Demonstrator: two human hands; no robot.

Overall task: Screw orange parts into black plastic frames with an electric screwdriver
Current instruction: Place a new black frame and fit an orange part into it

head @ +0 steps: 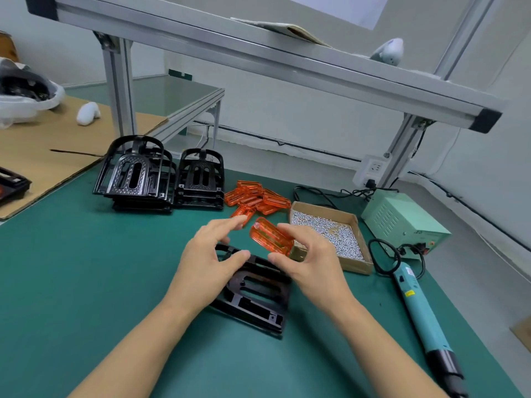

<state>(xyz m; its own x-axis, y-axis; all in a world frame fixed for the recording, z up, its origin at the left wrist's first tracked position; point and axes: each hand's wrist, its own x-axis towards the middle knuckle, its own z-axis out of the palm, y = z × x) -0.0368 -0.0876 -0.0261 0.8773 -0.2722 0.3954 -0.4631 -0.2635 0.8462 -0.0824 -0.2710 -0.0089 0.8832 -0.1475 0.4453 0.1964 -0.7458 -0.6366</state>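
Observation:
A black plastic frame lies flat on the green mat under both hands. My right hand holds an orange part between thumb and fingers, a little above the frame's far end. My left hand hovers over the frame's left side with fingers spread and relaxed, holding nothing. The teal electric screwdriver lies on the mat to the right, untouched. A cardboard box of silver screws sits just beyond my right hand. More orange parts are piled behind it.
Two stacks of black frames stand at the back left of the mat. A green power supply with cables sits at the right. Aluminium shelf posts rise behind. Cardboard covers the table to the left.

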